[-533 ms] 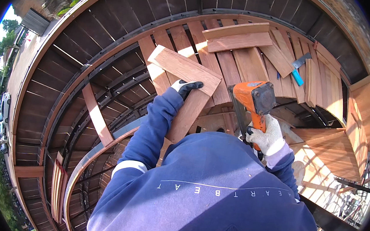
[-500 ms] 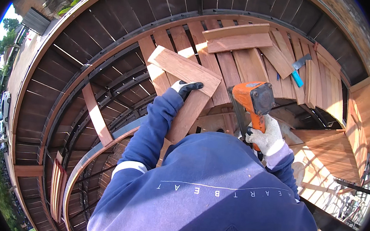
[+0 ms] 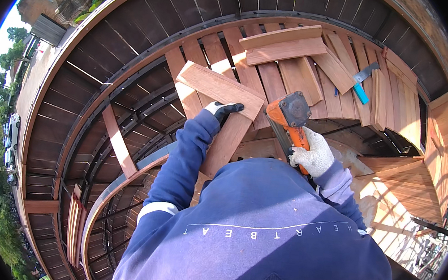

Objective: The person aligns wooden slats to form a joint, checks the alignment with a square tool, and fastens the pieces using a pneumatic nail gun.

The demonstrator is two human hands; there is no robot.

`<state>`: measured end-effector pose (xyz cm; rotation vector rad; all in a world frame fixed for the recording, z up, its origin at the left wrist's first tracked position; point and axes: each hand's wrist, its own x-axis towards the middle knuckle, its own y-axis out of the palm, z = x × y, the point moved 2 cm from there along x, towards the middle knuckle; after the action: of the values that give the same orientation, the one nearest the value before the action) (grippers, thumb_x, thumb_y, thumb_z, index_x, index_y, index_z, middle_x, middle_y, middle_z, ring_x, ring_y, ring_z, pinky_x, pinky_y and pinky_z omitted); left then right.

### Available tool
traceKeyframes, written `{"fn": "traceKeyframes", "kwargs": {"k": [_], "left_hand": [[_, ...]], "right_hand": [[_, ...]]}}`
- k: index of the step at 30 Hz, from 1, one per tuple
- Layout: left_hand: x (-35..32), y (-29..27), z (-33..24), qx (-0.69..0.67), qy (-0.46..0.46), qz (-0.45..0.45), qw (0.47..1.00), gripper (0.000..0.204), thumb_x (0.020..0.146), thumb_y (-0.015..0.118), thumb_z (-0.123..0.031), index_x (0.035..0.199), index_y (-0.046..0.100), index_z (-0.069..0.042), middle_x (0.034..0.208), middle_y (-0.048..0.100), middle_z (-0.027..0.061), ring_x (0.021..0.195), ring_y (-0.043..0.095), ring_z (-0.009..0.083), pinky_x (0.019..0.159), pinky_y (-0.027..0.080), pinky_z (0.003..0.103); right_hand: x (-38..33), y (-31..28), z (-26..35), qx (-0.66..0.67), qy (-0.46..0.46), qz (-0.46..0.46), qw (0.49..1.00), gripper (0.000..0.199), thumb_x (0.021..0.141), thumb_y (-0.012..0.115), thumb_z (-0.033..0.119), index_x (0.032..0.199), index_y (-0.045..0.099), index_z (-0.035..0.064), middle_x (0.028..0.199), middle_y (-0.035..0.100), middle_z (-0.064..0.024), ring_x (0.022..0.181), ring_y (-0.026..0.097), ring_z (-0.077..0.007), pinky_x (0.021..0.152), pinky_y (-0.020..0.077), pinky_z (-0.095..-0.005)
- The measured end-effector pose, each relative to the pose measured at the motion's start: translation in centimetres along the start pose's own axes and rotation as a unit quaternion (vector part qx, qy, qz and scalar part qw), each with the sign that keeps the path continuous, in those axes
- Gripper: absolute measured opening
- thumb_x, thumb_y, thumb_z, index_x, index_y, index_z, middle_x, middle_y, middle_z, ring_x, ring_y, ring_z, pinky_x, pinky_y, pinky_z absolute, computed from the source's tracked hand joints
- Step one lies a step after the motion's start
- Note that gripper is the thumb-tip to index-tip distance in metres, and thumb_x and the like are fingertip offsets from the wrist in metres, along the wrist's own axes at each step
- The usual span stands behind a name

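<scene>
Dark planking [image 3: 137,30] is curving around the outer edge of a slatted timber deck [image 3: 249,78], where a worker in a blue sweatshirt [image 3: 250,206] is leaning over the deck's inner edge. Near the deck's left end two flat boards are crossing: an upper board [image 3: 213,85] is resting aslant over a lower board [image 3: 227,143], which is reaching past the inner edge toward the worker's body. Toward the outer edge, loose boards [image 3: 284,49] are lying across the slats. An orange nail gun [image 3: 294,114] is hanging over the inner edge, just right of the crossed boards, and its position is the fresh change: compared with half a second ago, it is sitting farther left and tilting more, its front closing on the upper board's right end. For the work in hand, that shift is apparently bringing tool and timber together; whether the nose is touching wood, the view is not showing. The gloved right hand [image 3: 314,153] is wrapping around the tool's grip. The gloved left hand [image 3: 224,109] is holding the upper board by its near edge, any fingertips beneath staying hidden. Near the deck's right end, a teal-handled bladed tool [image 3: 361,92] is lying idle
</scene>
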<state>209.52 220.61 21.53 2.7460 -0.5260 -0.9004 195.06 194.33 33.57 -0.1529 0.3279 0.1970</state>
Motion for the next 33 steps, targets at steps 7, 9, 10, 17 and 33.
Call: {"fn": "traceKeyframes", "kwargs": {"k": [7, 9, 10, 17, 33], "left_hand": [[0.5, -0.5, 0.2, 0.032, -0.026, -0.02, 0.999, 0.055, 0.075, 0.082, -0.025, 0.115, 0.06, 0.005, 0.104, 0.068, 0.0143, 0.09, 0.066, 0.0225, 0.083, 0.053, 0.032], [0.4, -0.4, 0.3, 0.029, -0.018, -0.018, 0.999, 0.056, 0.074, 0.083, -0.026, 0.115, 0.06, 0.005, 0.104, 0.068, 0.0141, 0.09, 0.066, 0.0223, 0.083, 0.053, 0.033], [0.4, -0.3, 0.2, 0.038, -0.023, -0.019, 0.999, 0.057, 0.074, 0.083, -0.027, 0.115, 0.06, 0.005, 0.104, 0.068, 0.014, 0.09, 0.066, 0.0223, 0.083, 0.053, 0.033], [0.1, -0.2, 0.1, 0.057, -0.037, -0.032, 0.997, 0.058, 0.074, 0.083, -0.029, 0.115, 0.06, 0.006, 0.104, 0.068, 0.0138, 0.09, 0.066, 0.0224, 0.082, 0.053, 0.033], [-0.1, 0.3, 0.0, 0.025, -0.041, -0.022, 0.999, 0.057, 0.076, 0.082, -0.029, 0.116, 0.06, 0.004, 0.105, 0.068, 0.0117, 0.092, 0.065, 0.0212, 0.083, 0.051, 0.032]], "right_hand": [[0.9, -0.4, 0.3, 0.015, -0.011, 0.028, 0.999, 0.044, 0.079, 0.061, 0.01, 0.12, 0.055, -0.0041, 0.072, 0.058, -0.0048, 0.061, 0.054, -0.0103, 0.059, 0.047, -0.0272], [0.9, -0.4, 0.1, 0.042, 0.002, 0.04, 0.998, 0.043, 0.079, 0.06, 0.01, 0.119, 0.055, -0.0037, 0.073, 0.059, -0.0047, 0.062, 0.054, -0.0101, 0.059, 0.0473, -0.0273], [0.9, -0.5, -0.1, 0.043, 0.0, 0.041, 0.998, 0.044, 0.079, 0.06, 0.01, 0.12, 0.055, -0.0037, 0.073, 0.059, -0.0049, 0.062, 0.054, -0.0102, 0.059, 0.0473, -0.0274], [0.8, -1.1, -0.1, 0.002, 0.001, 0.046, 0.999, 0.053, 0.079, 0.061, 0.011, 0.129, 0.052, -0.0033, 0.073, 0.059, -0.0054, 0.061, 0.054, -0.0109, 0.058, 0.0469, -0.0275], [0.9, -0.6, -0.2, 0.025, 0.012, 0.032, 0.999, 0.052, 0.078, 0.063, 0.012, 0.127, 0.054, -0.0023, 0.072, 0.059, -0.0046, 0.06, 0.053, -0.0106, 0.057, 0.0469, -0.0275]]}}
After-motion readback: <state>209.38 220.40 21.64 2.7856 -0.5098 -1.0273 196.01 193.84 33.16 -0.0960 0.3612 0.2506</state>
